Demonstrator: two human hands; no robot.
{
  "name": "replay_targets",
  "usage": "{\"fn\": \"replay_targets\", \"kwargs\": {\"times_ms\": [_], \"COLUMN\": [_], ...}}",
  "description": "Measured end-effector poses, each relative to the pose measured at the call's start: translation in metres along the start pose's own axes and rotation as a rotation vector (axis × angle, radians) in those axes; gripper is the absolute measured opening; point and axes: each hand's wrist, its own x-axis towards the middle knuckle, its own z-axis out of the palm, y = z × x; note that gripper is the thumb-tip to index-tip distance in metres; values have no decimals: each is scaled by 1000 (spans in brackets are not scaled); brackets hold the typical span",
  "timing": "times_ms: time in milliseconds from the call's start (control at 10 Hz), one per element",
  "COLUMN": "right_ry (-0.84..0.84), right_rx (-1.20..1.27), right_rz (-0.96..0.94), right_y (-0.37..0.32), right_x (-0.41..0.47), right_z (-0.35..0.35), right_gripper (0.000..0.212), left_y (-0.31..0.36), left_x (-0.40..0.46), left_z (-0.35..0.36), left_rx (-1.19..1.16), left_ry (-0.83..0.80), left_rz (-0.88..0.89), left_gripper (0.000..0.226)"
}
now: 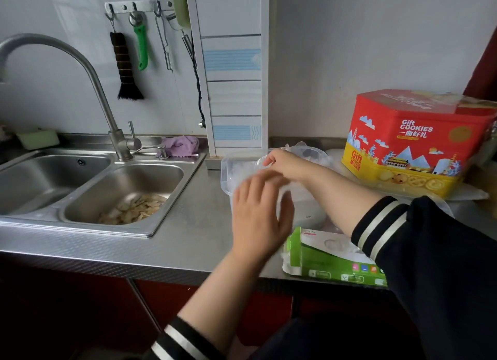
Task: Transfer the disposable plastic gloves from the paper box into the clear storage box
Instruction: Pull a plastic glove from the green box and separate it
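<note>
A clear storage box (225,171) stands on the steel counter right of the sink, with crumpled thin plastic gloves (240,171) inside it. My right hand (289,164) reaches across over the box, its fingers curled down and pinching a filmy glove that hangs toward my left hand. My left hand (256,211) is blurred with motion and hovers over the box's near side, fingers straight and spread against the film. The green and white paper box (322,262) lies on its side at the counter's front edge, under my right forearm, with its opening showing more gloves.
A red and yellow cookie tin (403,144) stands at the back right. A white round container (309,214) sits between the two boxes. The double sink (121,187) with peelings and the faucet (102,90) are on the left. A purple cloth (183,144) lies behind the sink.
</note>
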Motion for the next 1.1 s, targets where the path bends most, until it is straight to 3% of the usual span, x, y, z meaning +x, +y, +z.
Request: {"fn": "replay_targets", "kwargs": {"times_ms": [100, 200, 300, 500, 600, 800, 1000, 1100], "right_ry": [12, -87, 40, 59, -8, 132, 278, 239], "right_rx": [40, 147, 442, 1294, 1425, 1549, 1544, 1343], "right_rz": [44, 123, 157, 341, 280, 160, 195, 156], "right_y": [-14, -2, 10, 35, 40, 64, 117, 122], "right_x": [-2, 8, 9, 0, -8, -41, -85, -111], "right_z": [1, -4, -15, -49, -61, -97, -107, -91], "right_gripper": [27, 29, 10, 20, 25, 23, 15, 14], "left_y": [-23, -34, -37, -36, -36, -44, -53, -55], "left_x": [46, 61, 68, 75, 79, 78, 70, 66], "left_z": [0, 4, 4, 4, 5, 2, -1, -3], "left_rx": [279, 377, 390, 387, 403, 320, 274, 240], "left_ry": [-430, -799, -951, -1143, -1209, -1166, -833, -734], "left_rz": [-74, -118, -169, -225, -235, -302, -338, -322], "left_gripper": [51, 65, 70, 74, 76, 82, 51, 36]}}
